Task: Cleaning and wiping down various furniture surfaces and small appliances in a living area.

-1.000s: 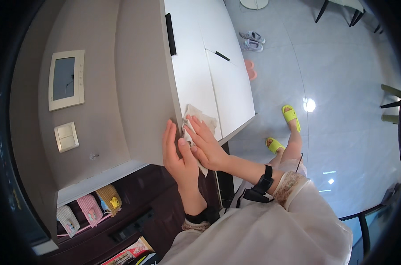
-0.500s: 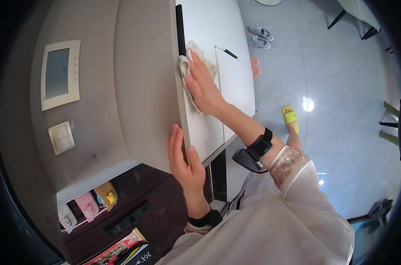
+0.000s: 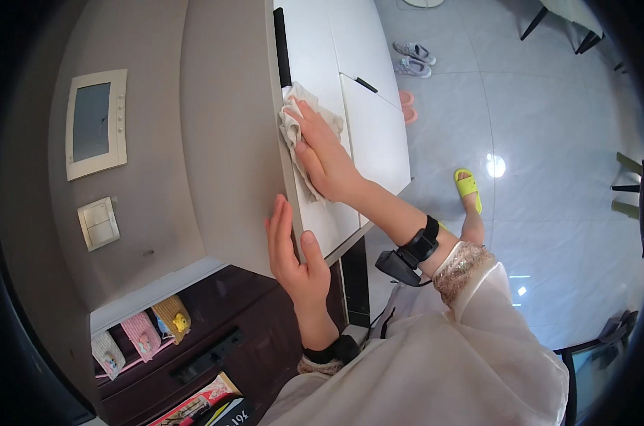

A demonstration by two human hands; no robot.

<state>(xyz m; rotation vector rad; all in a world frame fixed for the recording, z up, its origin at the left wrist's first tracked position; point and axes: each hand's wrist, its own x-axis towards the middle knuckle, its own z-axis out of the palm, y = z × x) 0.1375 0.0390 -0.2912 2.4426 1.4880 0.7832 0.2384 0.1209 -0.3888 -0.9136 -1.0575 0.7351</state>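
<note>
My right hand [image 3: 327,157] presses a crumpled off-white cloth [image 3: 310,99] against the white cabinet front [image 3: 329,224]. Its fingers stretch over the cloth, and folds bunch beside the thumb; the palm side is hidden. Just beyond the cloth is a long black handle strip [image 3: 282,46] along the cabinet's edge. My left hand [image 3: 301,264] is held up with fingers extended and thumb apart, holding nothing. Its fingertips rest at or very close to the grey cabinet side [image 3: 230,142], near the corner; actual contact is unclear.
A wall screen panel [image 3: 93,121] and a light switch [image 3: 98,223] are at left. Below hang small woven pouches [image 3: 141,335] on a dark door [image 3: 254,334]. Grey shoes [image 3: 413,59] and pink slippers [image 3: 407,106] lie beside the cabinet, with chairs at right.
My right hand and the cloth have slid a short way down the cabinet front, toward me. The left hand has hardly moved.
</note>
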